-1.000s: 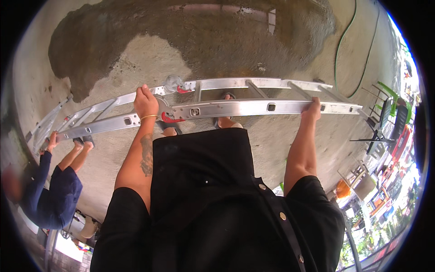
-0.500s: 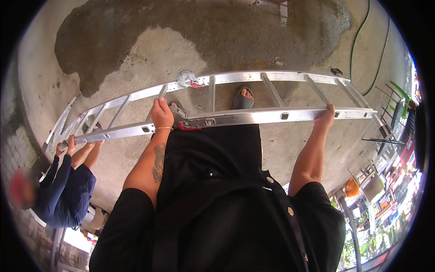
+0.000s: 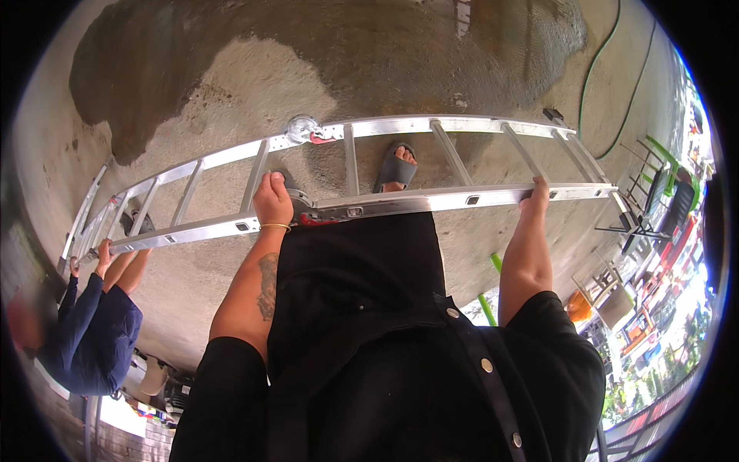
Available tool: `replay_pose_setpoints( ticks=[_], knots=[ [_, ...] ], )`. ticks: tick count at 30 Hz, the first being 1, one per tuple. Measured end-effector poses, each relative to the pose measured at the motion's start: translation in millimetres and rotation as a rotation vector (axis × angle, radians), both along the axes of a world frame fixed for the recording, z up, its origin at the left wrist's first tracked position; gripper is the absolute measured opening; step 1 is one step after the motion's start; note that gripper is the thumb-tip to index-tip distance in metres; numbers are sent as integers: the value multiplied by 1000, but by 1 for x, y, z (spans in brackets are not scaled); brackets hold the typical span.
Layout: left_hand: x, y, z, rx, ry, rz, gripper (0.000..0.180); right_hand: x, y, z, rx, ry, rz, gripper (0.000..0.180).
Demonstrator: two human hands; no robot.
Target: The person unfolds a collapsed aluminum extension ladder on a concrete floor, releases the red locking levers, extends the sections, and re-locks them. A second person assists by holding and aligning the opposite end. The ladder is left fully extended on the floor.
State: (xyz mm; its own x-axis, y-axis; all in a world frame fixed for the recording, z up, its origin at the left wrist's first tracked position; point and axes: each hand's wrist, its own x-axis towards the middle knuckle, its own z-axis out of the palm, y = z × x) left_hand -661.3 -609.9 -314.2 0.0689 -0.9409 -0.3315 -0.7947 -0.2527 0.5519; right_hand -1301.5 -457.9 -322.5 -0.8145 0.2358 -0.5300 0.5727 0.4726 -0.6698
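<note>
Closest to the camera, a black shirt (image 3: 400, 362) with snap buttons fills the lower middle, and both bare forearms rise from it toward a long aluminium ladder (image 3: 431, 202) carried flat, level with the person's waist. Left hand (image 3: 272, 202) is clenched around the ladder's near rail just beside the hinge, a thin gold bangle (image 3: 274, 226) on the wrist and a tattoo on the forearm below it. Right hand (image 3: 536, 199) is wrapped over the same near rail farther along toward the right end, fingers curled over its top edge. Between the two rails, under the rungs, one foot in a grey sandal (image 3: 394, 167) stands on the concrete floor (image 3: 477, 262).

Off to the left, a second person in a dark blue sleeve (image 3: 85, 331) holds the ladder's far left end with both hands raised (image 3: 101, 248). Beyond the far rail, the round hinge with a red catch (image 3: 306, 129) shows, and past it the floor carries a large dark wet patch (image 3: 369, 54). A green hose (image 3: 596, 69) curves along the upper right, with green and black chairs (image 3: 654, 192) near the right rim.
</note>
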Motion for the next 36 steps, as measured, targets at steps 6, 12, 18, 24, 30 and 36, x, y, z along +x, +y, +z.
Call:
replay_pose_setpoints(
  ticks=[6, 12, 18, 24, 30, 36],
  knots=[
    [7, -3, 1, -20, 46, 18, 35, 16, 3, 4, -123, 2, 38, 54],
    [8, 2, -2, -19, 4, 53, 37, 3, -1, 7, 224, 7, 48, 63],
    [13, -2, -5, -37, 68, 80, 31, 6, -11, 6, 181, 54, -123, 70],
    [8, -10, 7, 160, 164, 189, 30, 16, -11, 18, 101, 27, 25, 86],
    [-12, 3, 24, -115, 1, 524, 30, 17, -17, 20, 201, 10, 10, 88],
    [17, 110, 65, -175, -90, 601, 27, 28, -23, 44, 312, -14, 30, 84]
  ],
)
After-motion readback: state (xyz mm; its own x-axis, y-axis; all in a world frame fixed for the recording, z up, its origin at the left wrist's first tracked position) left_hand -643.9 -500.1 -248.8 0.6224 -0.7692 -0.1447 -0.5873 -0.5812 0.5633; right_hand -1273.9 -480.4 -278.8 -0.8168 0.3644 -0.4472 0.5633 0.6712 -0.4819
